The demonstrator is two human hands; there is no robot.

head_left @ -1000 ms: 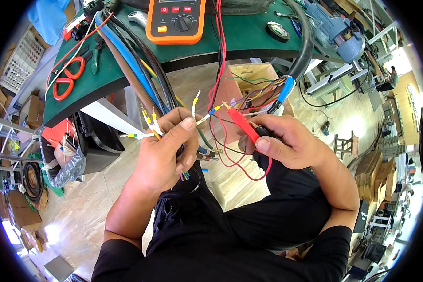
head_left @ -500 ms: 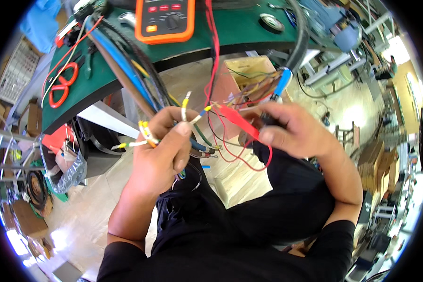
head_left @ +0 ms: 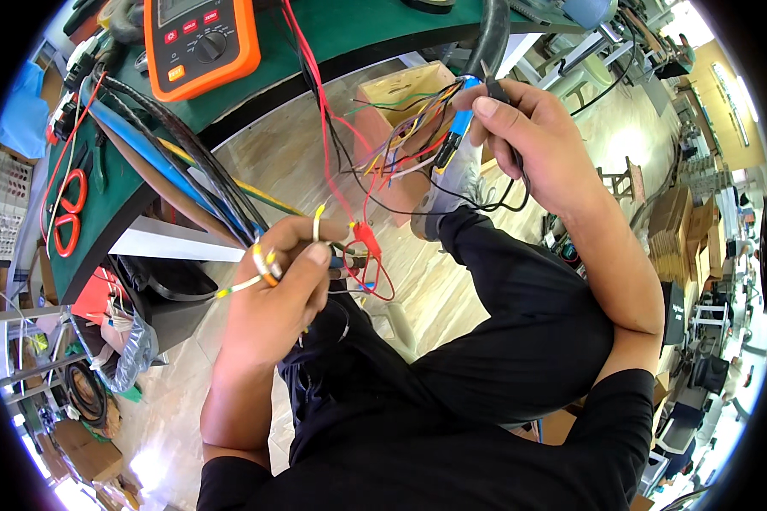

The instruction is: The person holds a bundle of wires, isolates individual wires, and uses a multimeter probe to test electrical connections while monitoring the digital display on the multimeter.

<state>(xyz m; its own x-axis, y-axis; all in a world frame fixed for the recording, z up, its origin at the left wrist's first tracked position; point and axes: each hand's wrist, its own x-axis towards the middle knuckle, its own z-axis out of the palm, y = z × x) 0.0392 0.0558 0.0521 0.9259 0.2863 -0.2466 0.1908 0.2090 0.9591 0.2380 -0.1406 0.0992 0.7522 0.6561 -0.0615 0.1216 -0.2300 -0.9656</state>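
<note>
My left hand (head_left: 285, 268) is closed around several thin wires with white and yellow end sleeves (head_left: 318, 223). Just beside its fingertips, a red alligator clip (head_left: 366, 240) hangs at a wire end, its red lead looping below. Farther up and to the right, my right hand (head_left: 537, 140) pinches a black test clip (head_left: 495, 88), metal tip pointing up. The clip's black lead (head_left: 486, 207) curves down and left. Close by that hand is a thick black cable (head_left: 491, 38) with a blue-taped end (head_left: 459, 115), from which loose coloured wires (head_left: 426, 128) fan out.
An orange multimeter (head_left: 249, 51) rests on the green bench (head_left: 290, 55). Red-handled scissors (head_left: 75, 192) lie at its left end, near a bundle of blue, brown and black cables (head_left: 149, 149). Beneath the bench edge stands a wooden box (head_left: 371, 89). Cardboard (head_left: 669, 213) is stacked at right.
My right hand has let go of the red clip and moved up and right, now with the black clip. The red clip stays by my left hand. The whole view has shifted.
</note>
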